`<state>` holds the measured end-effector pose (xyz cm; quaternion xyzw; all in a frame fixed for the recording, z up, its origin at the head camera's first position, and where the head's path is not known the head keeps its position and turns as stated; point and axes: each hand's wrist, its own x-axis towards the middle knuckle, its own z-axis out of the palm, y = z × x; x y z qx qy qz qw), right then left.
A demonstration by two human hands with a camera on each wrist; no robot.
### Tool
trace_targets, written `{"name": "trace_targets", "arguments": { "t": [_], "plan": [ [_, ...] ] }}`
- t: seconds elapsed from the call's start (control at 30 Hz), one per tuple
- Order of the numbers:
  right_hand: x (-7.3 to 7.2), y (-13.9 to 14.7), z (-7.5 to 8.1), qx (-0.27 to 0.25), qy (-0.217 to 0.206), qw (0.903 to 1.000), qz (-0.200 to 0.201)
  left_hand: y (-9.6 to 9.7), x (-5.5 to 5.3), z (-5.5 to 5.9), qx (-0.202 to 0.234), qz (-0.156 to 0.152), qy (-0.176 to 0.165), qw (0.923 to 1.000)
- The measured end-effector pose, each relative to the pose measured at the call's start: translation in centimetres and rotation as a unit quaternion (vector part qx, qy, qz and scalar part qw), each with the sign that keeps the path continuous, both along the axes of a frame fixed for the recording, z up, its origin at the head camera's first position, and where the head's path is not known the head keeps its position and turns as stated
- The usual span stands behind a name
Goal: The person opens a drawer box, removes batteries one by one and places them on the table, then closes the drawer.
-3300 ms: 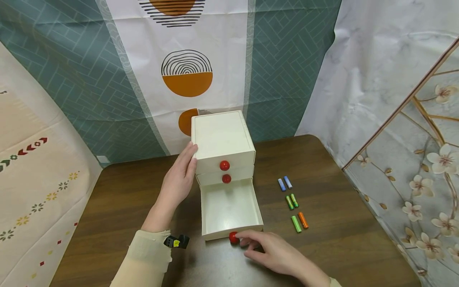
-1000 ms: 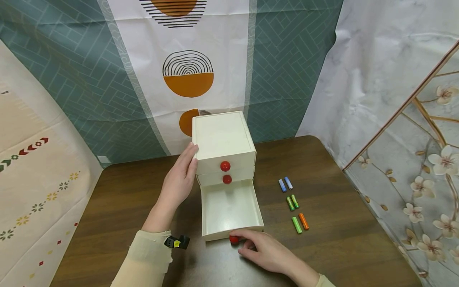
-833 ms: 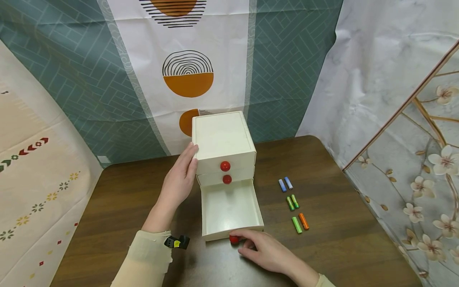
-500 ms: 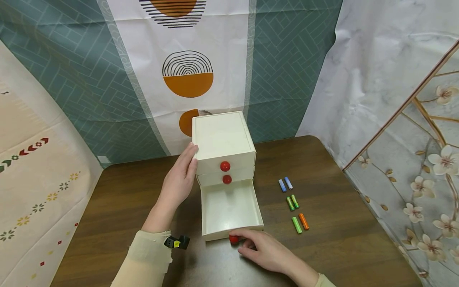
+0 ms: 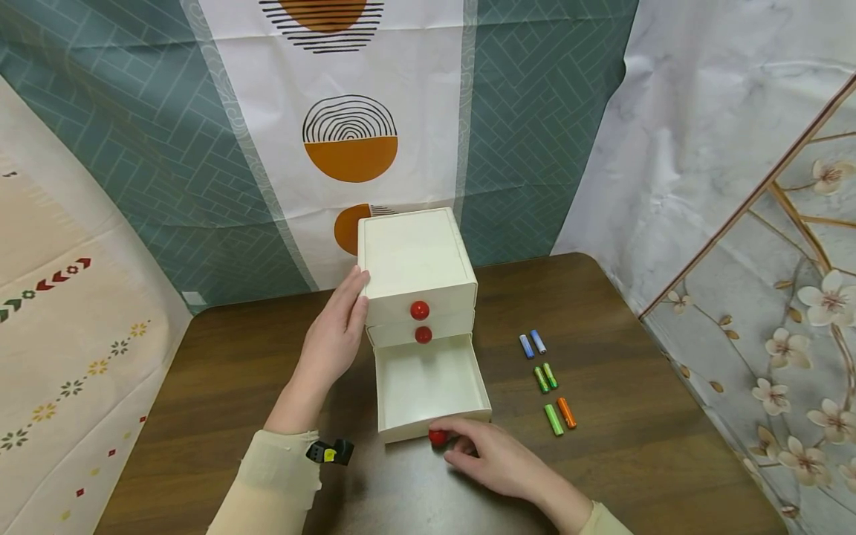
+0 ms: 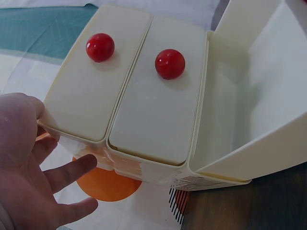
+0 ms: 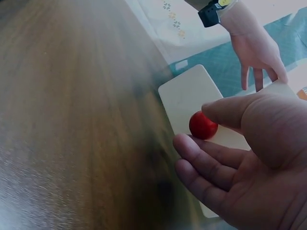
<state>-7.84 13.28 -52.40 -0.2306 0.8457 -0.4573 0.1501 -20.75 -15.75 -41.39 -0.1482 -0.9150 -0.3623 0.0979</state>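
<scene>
A white cabinet [image 5: 414, 253] with red round knobs stands against the back cloth. Its bottom drawer [image 5: 404, 431] is pulled out, with nothing seen inside. My right hand [image 5: 495, 457] pinches the drawer's red knob [image 7: 202, 125] between thumb and fingers. The upper two drawers are shut, and their knobs [image 6: 100, 47] show in the left wrist view. My left hand [image 5: 331, 342] rests against the cabinet's left side near the top front corner, its fingers mostly straight. Part of that hand's contact is hidden behind the cabinet edge.
Right of the cabinet lie several batteries in pairs: blue ones [image 5: 527, 346], green-and-yellow ones [image 5: 541, 379], then a light green one [image 5: 553, 420] beside an orange one [image 5: 566, 412]. The brown wooden table [image 5: 234, 371] meets hanging cloths behind and at both sides.
The right hand has closed more on the knob since the oldest frame. Over the last half second the bottom drawer has slid slightly inward with it. The left hand has stayed in place.
</scene>
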Motion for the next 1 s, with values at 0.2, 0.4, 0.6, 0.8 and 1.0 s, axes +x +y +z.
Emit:
{"name": "trace_targets", "arguments": {
  "t": [0.2,0.4,0.6,0.8,1.0],
  "plan": [
    [-0.7,0.0,-0.1,0.008,0.017,0.9998,0.0,0.0,0.0,0.0,0.002,-0.001,0.002,1.0],
    [-1.4,-0.2,-0.2,0.008,0.022,0.9997,0.005,-0.1,0.0,0.0,0.001,0.0,0.003,1.0],
    [-2.0,-0.4,-0.2,0.012,0.026,0.9996,0.004,-0.2,0.0,0.0,0.0,-0.001,0.005,1.0],
    [-2.9,-0.5,-0.2,0.02,0.023,0.9995,0.005,-0.1,0.0,0.0,0.0,-0.002,0.001,1.0],
    [-3.7,-0.6,-0.1,0.023,0.029,0.9993,0.005,-0.1,-0.1,0.0,-0.001,0.0,-0.001,1.0]
  ]
}}
